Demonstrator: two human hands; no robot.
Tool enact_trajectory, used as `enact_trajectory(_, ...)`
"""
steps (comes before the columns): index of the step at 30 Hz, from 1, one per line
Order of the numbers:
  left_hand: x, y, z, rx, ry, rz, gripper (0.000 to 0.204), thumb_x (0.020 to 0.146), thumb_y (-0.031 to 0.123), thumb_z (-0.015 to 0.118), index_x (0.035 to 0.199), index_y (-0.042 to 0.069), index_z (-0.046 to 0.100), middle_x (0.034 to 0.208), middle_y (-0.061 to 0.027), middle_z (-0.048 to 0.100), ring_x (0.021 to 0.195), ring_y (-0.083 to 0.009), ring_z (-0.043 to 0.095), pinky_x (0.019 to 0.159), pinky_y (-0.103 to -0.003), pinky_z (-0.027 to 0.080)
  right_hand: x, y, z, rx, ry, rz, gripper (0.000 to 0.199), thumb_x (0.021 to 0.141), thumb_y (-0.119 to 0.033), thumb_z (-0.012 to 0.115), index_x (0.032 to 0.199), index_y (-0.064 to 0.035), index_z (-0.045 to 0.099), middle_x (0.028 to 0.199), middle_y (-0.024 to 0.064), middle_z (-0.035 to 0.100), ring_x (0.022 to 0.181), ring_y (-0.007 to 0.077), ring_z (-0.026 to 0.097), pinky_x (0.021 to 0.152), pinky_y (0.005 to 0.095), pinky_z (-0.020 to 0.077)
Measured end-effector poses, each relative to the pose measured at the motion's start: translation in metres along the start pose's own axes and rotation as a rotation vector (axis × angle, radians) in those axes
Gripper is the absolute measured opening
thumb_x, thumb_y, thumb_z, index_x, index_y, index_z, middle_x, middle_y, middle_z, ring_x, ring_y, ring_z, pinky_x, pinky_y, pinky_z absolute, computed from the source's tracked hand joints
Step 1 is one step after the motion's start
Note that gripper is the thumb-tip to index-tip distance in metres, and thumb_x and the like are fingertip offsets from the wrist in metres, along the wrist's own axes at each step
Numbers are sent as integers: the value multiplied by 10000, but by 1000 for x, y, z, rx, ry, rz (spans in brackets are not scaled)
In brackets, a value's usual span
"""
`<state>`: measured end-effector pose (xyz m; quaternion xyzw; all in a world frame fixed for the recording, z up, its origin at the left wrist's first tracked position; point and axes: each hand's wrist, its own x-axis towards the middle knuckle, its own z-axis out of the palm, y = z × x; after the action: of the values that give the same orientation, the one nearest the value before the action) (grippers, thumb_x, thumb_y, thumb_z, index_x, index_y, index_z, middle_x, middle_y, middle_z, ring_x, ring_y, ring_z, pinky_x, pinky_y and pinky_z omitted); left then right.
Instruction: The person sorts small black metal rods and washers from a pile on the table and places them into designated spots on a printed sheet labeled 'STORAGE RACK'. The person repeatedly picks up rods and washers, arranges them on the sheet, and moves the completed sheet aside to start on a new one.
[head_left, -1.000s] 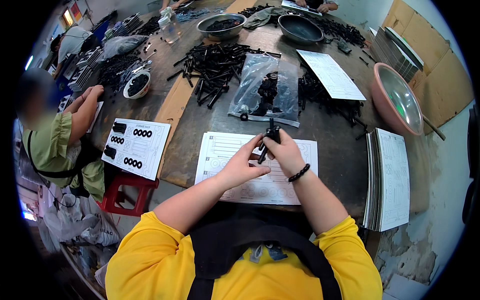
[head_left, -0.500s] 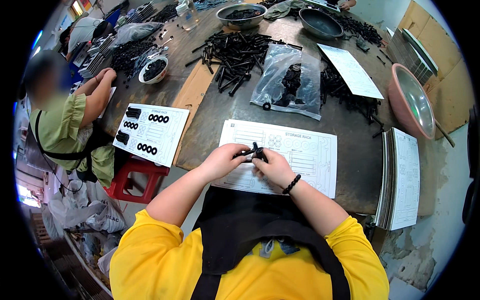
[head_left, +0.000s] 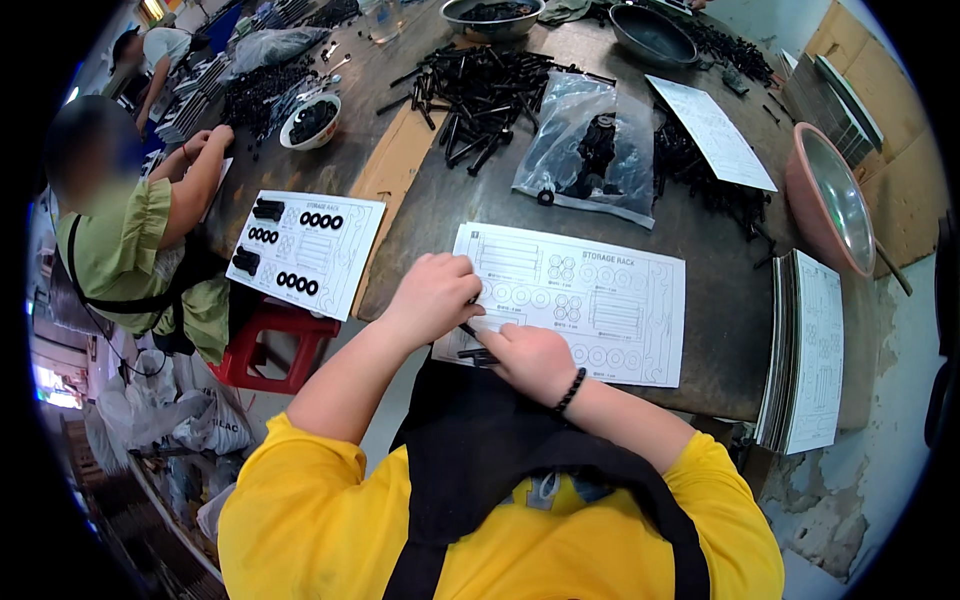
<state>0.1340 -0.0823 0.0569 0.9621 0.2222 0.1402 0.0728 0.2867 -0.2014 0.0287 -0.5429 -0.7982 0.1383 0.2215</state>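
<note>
A white printed card [head_left: 630, 290] with outlines of bolts, nuts, washers and wrenches lies on the table in front of me. Over its left edge, my left hand [head_left: 432, 300] is closed, with a dark bit of a bolt showing at its fingertips. My right hand [head_left: 532, 362] is just below and to the right, low over the card's lower left part, fingers curled. Black bolts [head_left: 477, 355] stick out leftward from under its fingers. The fingertips of both hands are partly hidden.
Beyond the card lie a clear plastic bag [head_left: 585, 165] of black washers and a heap of black bolts [head_left: 470, 100]. A card stack [head_left: 805, 350] and pink basin [head_left: 825, 200] stand right. Left, a filled card [head_left: 305, 250] lies near a seated co-worker [head_left: 130, 230].
Both hands have come down from above the card to its left part. The left hand moved left; the right hand moved lower. Black bolts now show at the card's lower left.
</note>
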Motion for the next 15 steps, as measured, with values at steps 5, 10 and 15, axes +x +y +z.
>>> enact_trajectory(5, -3, -12, 26, -209, -175, -113, 201, 702, 179, 675, 847, 59, 606, 873, -69, 575, 826, -271, 566, 720, -362, 457, 4, 10, 14, -82, -137, 82, 172, 725, -171, 598, 862, -102, 522, 771, 92, 564, 704, 271, 597, 584, 380, 490)
enact_trajectory(10, -14, -9, 26, -330, -305, -221, 238, 736, 145, 651, 959, 74, 610, 957, -89, 562, 903, -270, 562, 769, -356, 464, -3, 27, -2, 76, -89, 301, 141, 771, -187, 575, 870, -90, 553, 815, 96, 564, 730, 293, 586, 627, 380, 485)
enact_trajectory(15, -22, 9, 28, -325, -184, -122, 329, 688, 109, 682, 1008, 83, 608, 958, -96, 561, 904, -301, 549, 768, -376, 459, -10, 31, 3, 281, 237, 220, 156, 783, -204, 588, 899, -99, 580, 841, 84, 554, 727, 297, 572, 641, 368, 481)
